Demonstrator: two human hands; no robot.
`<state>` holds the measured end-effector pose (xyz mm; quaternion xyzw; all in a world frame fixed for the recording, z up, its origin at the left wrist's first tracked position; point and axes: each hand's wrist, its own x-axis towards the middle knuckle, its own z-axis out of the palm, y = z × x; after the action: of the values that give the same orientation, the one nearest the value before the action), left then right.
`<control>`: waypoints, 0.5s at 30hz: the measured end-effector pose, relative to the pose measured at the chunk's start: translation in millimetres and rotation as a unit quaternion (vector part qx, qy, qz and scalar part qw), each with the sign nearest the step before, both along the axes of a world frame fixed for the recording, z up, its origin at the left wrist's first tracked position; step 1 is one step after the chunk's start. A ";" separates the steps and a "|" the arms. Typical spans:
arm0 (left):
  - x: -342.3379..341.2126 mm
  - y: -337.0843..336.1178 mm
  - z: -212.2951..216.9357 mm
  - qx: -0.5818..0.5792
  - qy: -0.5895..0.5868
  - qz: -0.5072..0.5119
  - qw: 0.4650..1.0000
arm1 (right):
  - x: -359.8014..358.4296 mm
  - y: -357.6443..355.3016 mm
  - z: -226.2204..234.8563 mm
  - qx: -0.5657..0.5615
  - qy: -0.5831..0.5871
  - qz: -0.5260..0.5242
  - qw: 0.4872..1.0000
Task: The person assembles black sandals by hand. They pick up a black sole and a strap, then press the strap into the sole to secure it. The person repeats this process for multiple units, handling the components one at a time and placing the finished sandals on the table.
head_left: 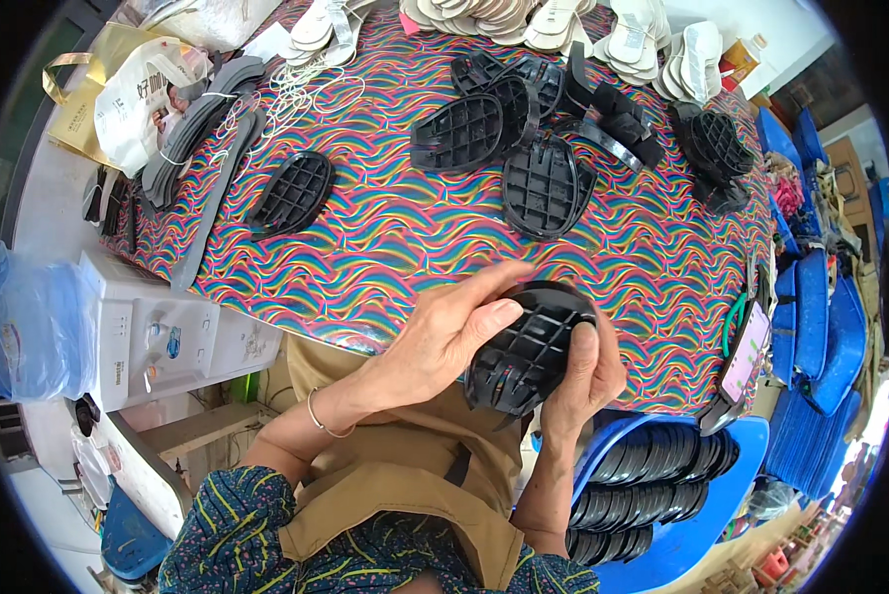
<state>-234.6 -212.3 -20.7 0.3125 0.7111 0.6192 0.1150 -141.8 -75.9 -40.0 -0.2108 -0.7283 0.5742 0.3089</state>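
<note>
Both my hands hold a black grid-backed shoe sole piece (524, 346) just over the front edge of the table, its gridded hollow side facing me. My left hand (449, 322) presses its thumb on the upper left rim, with the fingers reaching behind the top edge. Around the right side closes my right hand (591, 371), thumb on the grid. On the table beyond lies a pile of similar black pieces, one a gridded piece (543, 188) nearest me. Another gridded piece (294, 193) rests alone at the left.
A patterned cloth (385, 238) covers the table. Black strips (202, 119) and tangled white cord (296, 99) lie at far left; pale insoles (553, 25) line the back. A phone (744, 356) sits at the right edge. Below it, a blue bin (727, 505) contains rows of black pieces.
</note>
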 end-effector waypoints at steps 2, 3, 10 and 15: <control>-6.3 -1.7 6.8 -0.029 -0.089 -0.047 0.995 | 0.6 -3.0 -1.1 0.023 -0.011 0.005 1.000; -5.2 -1.0 3.5 -0.060 -0.035 -0.030 0.997 | 0.6 -4.8 -1.2 0.034 -0.017 0.008 0.999; -0.5 -7.8 1.8 -0.028 -0.096 -0.065 0.993 | -0.4 -8.0 -0.2 -0.056 -0.006 0.023 0.998; -1.7 -2.0 0.3 0.081 -0.239 -0.107 0.962 | -3.5 -13.1 -10.2 -0.105 0.003 0.047 0.993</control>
<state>-236.3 -214.2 -20.3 0.2379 0.5730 0.7152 0.3219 -145.3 -89.0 -50.2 -0.2054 -0.6720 0.6623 0.2600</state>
